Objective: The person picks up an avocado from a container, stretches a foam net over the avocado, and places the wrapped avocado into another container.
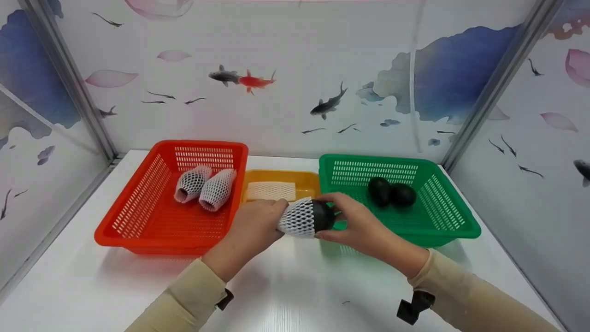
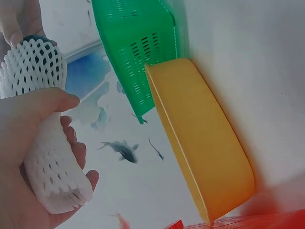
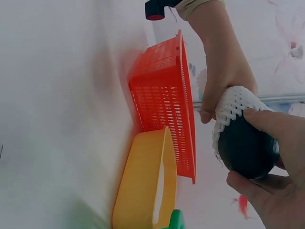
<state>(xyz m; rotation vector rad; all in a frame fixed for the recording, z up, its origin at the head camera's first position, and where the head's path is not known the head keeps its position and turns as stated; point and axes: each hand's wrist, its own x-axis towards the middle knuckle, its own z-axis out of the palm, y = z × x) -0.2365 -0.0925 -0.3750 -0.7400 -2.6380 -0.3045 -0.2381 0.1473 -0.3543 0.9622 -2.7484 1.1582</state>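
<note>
My left hand [image 1: 256, 221] grips a white foam net sleeve [image 1: 297, 219], its fingers curled round the narrow part in the left wrist view. Partly inside the sleeve's wide end is a smooth black egg-shaped fruit [image 1: 324, 216]. The right hand [image 1: 357, 223] pinches the bare end of this fruit between thumb and fingers, and in the right wrist view the net edge [image 3: 231, 114] lies around its far side. Both hands are above the table, in front of the yellow tray [image 1: 306, 182].
To the left, a red basket [image 1: 161, 246] contains two net-sleeved pieces [image 1: 217, 190]. A green basket [image 1: 442, 230] on the right holds two bare black fruits [image 1: 380, 191]. Flat white netting [image 1: 272, 190] lies in the yellow tray between them. Printed panels enclose the white table [image 1: 295, 299].
</note>
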